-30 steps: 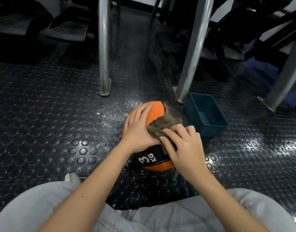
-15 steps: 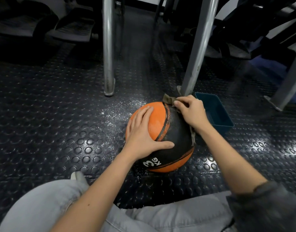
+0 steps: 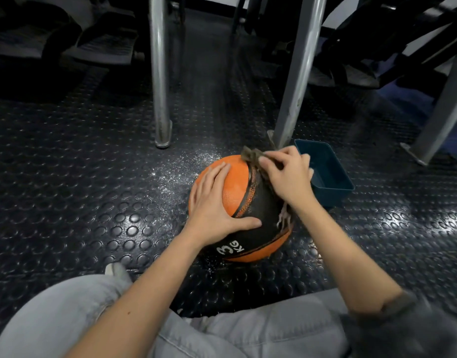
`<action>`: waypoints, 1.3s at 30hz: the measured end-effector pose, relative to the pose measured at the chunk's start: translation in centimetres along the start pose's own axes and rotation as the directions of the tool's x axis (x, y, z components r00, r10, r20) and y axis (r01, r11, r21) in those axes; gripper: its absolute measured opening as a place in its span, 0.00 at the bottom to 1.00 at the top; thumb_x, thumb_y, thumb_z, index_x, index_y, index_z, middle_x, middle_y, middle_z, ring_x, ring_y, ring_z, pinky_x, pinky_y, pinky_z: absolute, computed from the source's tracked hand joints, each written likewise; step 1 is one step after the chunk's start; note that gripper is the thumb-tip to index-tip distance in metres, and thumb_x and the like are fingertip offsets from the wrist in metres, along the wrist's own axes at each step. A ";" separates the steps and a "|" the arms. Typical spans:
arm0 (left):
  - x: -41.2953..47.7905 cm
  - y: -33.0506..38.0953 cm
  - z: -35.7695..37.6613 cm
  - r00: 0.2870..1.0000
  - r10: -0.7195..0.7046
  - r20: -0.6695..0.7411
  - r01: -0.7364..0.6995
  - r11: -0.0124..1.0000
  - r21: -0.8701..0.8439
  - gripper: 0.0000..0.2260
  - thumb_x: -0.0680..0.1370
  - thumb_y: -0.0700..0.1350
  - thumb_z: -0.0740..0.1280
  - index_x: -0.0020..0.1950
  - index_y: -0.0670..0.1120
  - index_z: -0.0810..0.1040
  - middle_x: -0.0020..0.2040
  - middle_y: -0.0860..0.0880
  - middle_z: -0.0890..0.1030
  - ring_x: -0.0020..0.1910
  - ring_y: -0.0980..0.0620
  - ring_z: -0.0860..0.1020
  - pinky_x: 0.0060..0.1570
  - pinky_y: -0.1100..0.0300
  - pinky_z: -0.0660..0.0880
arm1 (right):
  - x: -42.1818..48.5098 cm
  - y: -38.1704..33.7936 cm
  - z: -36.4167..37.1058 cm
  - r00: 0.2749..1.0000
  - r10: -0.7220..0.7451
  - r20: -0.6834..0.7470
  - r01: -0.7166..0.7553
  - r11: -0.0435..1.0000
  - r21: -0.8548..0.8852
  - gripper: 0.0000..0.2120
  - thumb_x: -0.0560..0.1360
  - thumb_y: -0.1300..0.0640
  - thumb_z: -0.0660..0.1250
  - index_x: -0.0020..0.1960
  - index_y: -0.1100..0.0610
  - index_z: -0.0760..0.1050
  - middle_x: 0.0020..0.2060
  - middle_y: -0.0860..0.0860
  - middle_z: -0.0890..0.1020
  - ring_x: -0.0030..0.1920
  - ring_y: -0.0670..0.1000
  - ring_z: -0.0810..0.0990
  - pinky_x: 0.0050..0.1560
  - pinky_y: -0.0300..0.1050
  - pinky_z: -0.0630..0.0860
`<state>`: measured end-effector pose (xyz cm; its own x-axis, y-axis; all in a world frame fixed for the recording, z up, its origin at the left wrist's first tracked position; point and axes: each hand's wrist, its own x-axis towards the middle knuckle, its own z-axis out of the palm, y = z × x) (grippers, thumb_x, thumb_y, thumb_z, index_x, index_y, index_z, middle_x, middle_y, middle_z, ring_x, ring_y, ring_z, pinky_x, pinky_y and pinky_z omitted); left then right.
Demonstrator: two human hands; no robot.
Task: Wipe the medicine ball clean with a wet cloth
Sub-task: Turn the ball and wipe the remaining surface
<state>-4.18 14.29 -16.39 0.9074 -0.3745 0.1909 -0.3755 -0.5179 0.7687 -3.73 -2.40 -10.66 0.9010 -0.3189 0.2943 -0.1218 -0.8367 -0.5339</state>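
- Now right hand (image 3: 286, 177) pinches wet cloth (image 3: 249, 155) atop the 3 kg medicine ball (image 3: 261, 210), seemingly its far side.
- Flat-fingered left hand (image 3: 214, 202) braces the near-left.

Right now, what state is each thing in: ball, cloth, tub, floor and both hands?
Ball: resting on the floor, 3 KG mark facing the person.
Cloth: bunched up, pressed on the ball's far top.
Left hand: flat on the ball, fingers spread.
Right hand: fingers curled, gripping the cloth.
Tub: upright, open-topped, right of the ball; contents unclear.
Floor: speckled white around the ball.
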 end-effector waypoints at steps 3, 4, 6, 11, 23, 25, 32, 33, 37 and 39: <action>0.0 0.1 -0.2 1.000 -0.028 -0.005 0.028 0.999 -0.022 0.55 0.54 0.72 0.69 0.76 0.57 0.51 0.74 0.62 0.51 0.74 0.57 0.49 0.74 0.51 0.46 | 2.7 0.6 0.2 0.980 0.158 0.124 -0.172 0.979 0.111 0.13 0.78 0.44 0.62 0.57 0.45 0.79 0.57 0.48 0.72 0.64 0.54 0.61 0.59 0.52 0.54; 0.2 0.2 -0.2 0.999 -0.040 -0.008 0.039 0.999 -0.029 0.54 0.55 0.70 0.70 0.76 0.57 0.52 0.74 0.63 0.51 0.73 0.58 0.50 0.74 0.49 0.47 | 3.1 0.8 0.5 0.975 0.181 0.130 -0.197 0.974 0.116 0.13 0.78 0.44 0.61 0.58 0.46 0.79 0.59 0.49 0.72 0.65 0.55 0.61 0.61 0.53 0.54; 0.4 0.5 -0.2 0.999 -0.045 -0.009 0.045 0.998 -0.038 0.53 0.56 0.69 0.71 0.76 0.57 0.53 0.73 0.63 0.52 0.73 0.58 0.51 0.73 0.46 0.49 | 3.5 1.1 1.1 0.968 0.224 0.115 -0.238 0.963 0.123 0.13 0.79 0.45 0.61 0.58 0.48 0.79 0.60 0.49 0.74 0.66 0.56 0.61 0.65 0.56 0.55; 0.2 0.2 -0.2 0.998 -0.060 -0.038 0.057 0.997 -0.057 0.54 0.57 0.66 0.77 0.76 0.56 0.53 0.73 0.62 0.53 0.70 0.63 0.51 0.74 0.49 0.49 | 1.0 -0.2 1.0 0.995 0.096 -0.022 -0.093 0.989 0.118 0.13 0.79 0.49 0.60 0.59 0.52 0.78 0.54 0.48 0.76 0.55 0.52 0.64 0.60 0.51 0.62; 1.1 0.2 -1.5 0.991 -0.070 0.113 0.078 0.994 -0.072 0.55 0.59 0.61 0.78 0.77 0.56 0.48 0.75 0.61 0.47 0.73 0.58 0.47 0.74 0.47 0.46 | 0.0 4.3 1.3 0.986 0.119 -0.118 -0.104 0.986 0.129 0.13 0.79 0.52 0.62 0.59 0.56 0.79 0.53 0.51 0.78 0.58 0.60 0.71 0.52 0.41 0.58; 1.2 -0.1 -1.9 0.984 -0.063 0.165 0.073 0.996 -0.052 0.59 0.57 0.59 0.80 0.77 0.56 0.44 0.75 0.62 0.43 0.74 0.58 0.43 0.74 0.48 0.44 | 0.0 3.6 1.3 0.988 0.101 -0.117 -0.083 0.985 0.152 0.12 0.79 0.53 0.63 0.58 0.56 0.80 0.52 0.49 0.78 0.57 0.60 0.72 0.57 0.46 0.62; 1.4 -0.1 -0.1 0.998 -0.038 0.040 0.039 0.999 -0.009 0.55 0.56 0.62 0.69 0.78 0.50 0.46 0.77 0.54 0.47 0.76 0.53 0.45 0.74 0.49 0.42 | -7.2 -1.7 1.5 0.853 -0.519 -0.057 0.494 0.837 -0.236 0.12 0.76 0.51 0.59 0.48 0.51 0.81 0.47 0.47 0.79 0.45 0.53 0.66 0.41 0.47 0.60; 1.4 -0.2 0.0 0.999 -0.025 0.038 0.025 1.000 -0.008 0.55 0.55 0.63 0.67 0.78 0.50 0.47 0.77 0.54 0.47 0.76 0.53 0.45 0.74 0.48 0.43 | -7.8 -1.5 1.4 0.833 -0.552 -0.031 0.524 0.806 -0.276 0.12 0.76 0.50 0.59 0.49 0.51 0.81 0.47 0.47 0.80 0.45 0.52 0.65 0.41 0.46 0.60; 1.1 0.0 -0.3 0.997 -0.047 0.064 0.047 0.999 0.000 0.60 0.56 0.64 0.77 0.77 0.54 0.44 0.76 0.59 0.44 0.75 0.55 0.43 0.74 0.48 0.42 | -3.9 0.9 -0.3 0.898 -0.432 -0.088 0.384 0.864 -0.325 0.13 0.76 0.49 0.61 0.52 0.52 0.81 0.50 0.49 0.79 0.47 0.55 0.66 0.44 0.47 0.58; 0.9 0.1 -0.5 0.996 -0.050 0.069 0.050 0.999 -0.005 0.59 0.58 0.62 0.78 0.77 0.54 0.43 0.75 0.61 0.44 0.74 0.56 0.43 0.74 0.47 0.43 | -1.6 1.8 -0.8 0.966 -0.235 -0.110 0.201 0.945 -0.257 0.12 0.78 0.50 0.63 0.56 0.53 0.81 0.51 0.49 0.78 0.48 0.54 0.65 0.47 0.47 0.56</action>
<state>-3.29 14.27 -15.80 0.9096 -0.4007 0.1097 -0.3284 -0.5318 0.7806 -5.69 -3.77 -11.51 0.8529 -0.1599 0.4969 -0.0410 -0.9695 -0.2417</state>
